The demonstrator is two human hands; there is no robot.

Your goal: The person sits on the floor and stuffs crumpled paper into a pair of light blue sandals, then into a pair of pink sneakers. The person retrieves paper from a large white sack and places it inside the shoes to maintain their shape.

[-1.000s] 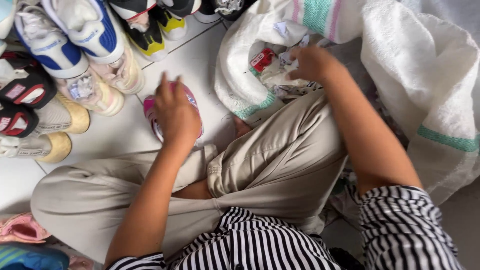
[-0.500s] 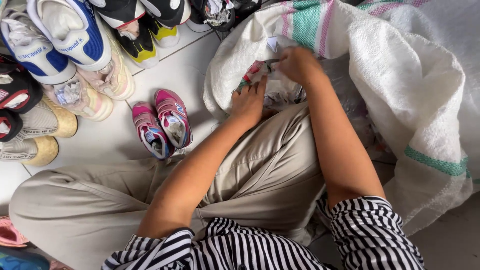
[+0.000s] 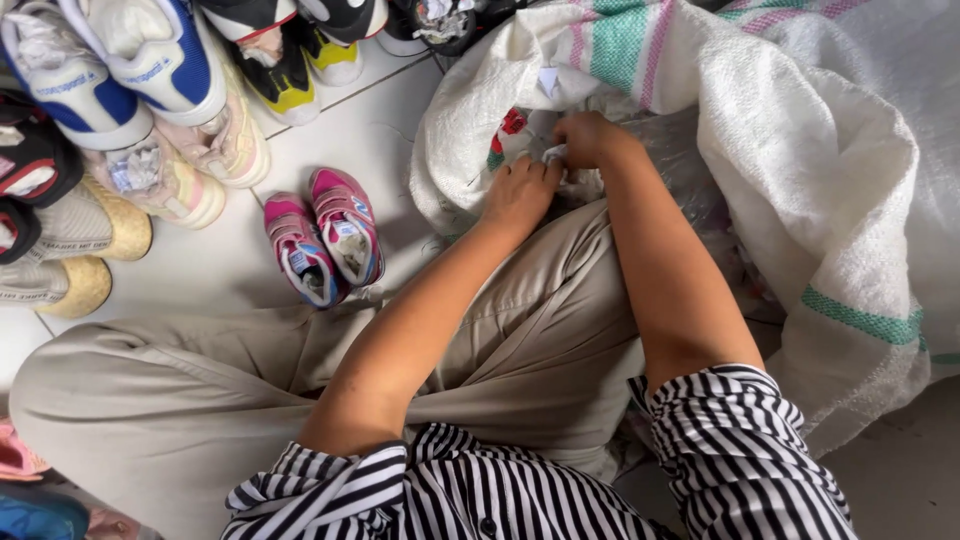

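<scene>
Both my hands meet at the mouth of a big white woven sack (image 3: 800, 190) with green and pink stripes. My left hand (image 3: 517, 192) and my right hand (image 3: 588, 138) pinch a small white item (image 3: 553, 155) between them, just above my knee. What the item is stays unclear. A bit of red and white (image 3: 512, 122) shows inside the sack's opening. A small pair of pink sneakers (image 3: 323, 235) stands on the white floor to the left of my left forearm.
Several larger shoes are lined up on the tiled floor at the top left, among them a white and blue sneaker (image 3: 130, 60) and beige slip-ons (image 3: 70, 250). My beige trouser legs (image 3: 200, 400) fill the foreground. A pink shoe (image 3: 15, 455) lies at the left edge.
My left hand let go of the pink sneakers, left them on the floor and moved right to the sack's mouth, joining my right hand.
</scene>
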